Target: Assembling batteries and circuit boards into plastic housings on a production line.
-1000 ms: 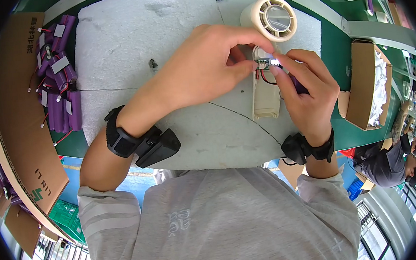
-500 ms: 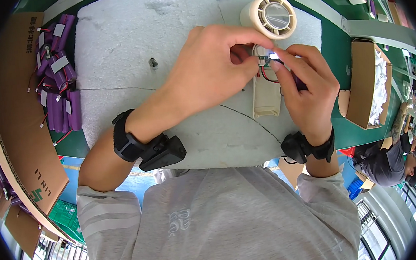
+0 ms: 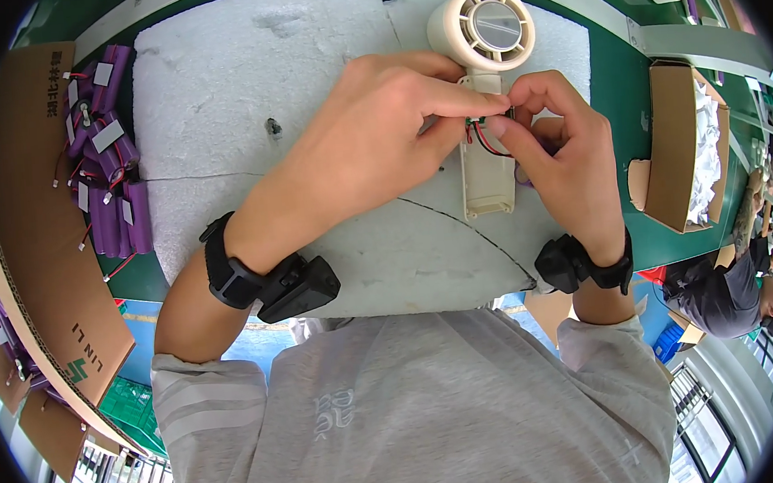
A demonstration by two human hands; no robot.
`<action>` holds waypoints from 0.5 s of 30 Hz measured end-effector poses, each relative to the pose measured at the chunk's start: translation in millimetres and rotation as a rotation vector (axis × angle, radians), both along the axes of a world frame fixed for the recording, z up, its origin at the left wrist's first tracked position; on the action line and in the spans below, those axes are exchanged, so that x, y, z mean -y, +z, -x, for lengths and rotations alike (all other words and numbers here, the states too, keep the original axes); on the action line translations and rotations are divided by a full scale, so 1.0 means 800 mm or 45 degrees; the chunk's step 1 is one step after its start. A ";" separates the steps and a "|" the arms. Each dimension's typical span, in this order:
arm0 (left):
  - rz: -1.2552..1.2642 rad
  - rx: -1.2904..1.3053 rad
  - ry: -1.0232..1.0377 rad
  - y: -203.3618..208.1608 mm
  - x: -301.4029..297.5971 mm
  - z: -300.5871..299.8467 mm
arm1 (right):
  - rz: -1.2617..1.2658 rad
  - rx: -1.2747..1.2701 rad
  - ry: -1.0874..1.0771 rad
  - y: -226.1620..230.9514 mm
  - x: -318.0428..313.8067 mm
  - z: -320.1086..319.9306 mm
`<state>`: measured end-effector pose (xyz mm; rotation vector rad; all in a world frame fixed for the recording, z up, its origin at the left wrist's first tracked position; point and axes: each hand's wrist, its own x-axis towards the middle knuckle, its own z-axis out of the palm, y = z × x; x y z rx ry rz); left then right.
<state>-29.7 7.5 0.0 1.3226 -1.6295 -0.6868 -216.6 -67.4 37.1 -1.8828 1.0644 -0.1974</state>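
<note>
A small green circuit board [image 3: 476, 122] with red and black wires is pinched between the fingertips of my two hands, mostly covered by them. My left hand [image 3: 395, 118] reaches across from the left, closed on the board's edge. From the right, my right hand [image 3: 570, 150] is closed too, thumb and forefinger at the board's other end. Beneath my right palm a bit of a purple battery pack [image 3: 522, 175] shows; how it is held is hidden. Under the board lies the cream open handle shell [image 3: 489, 183] of a handheld fan, its round slotted head [image 3: 483, 29] at the far end.
White foam sheets [image 3: 202, 83] cover the green table. Purple battery packs [image 3: 111, 222] with leads are heaped at the left beside a large cardboard box [image 3: 48, 205]. At right stands a cardboard box [image 3: 672, 146] with white crumpled material. Another person [image 3: 727, 296] sits far right.
The bright white light on the board is no longer visible. My fingertips have drawn together over the board and cover more of it. The fan appears slightly further left in view.
</note>
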 end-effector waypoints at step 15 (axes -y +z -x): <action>0.007 0.071 0.034 -0.002 0.005 -0.022 | -0.447 0.372 0.199 0.009 0.019 0.028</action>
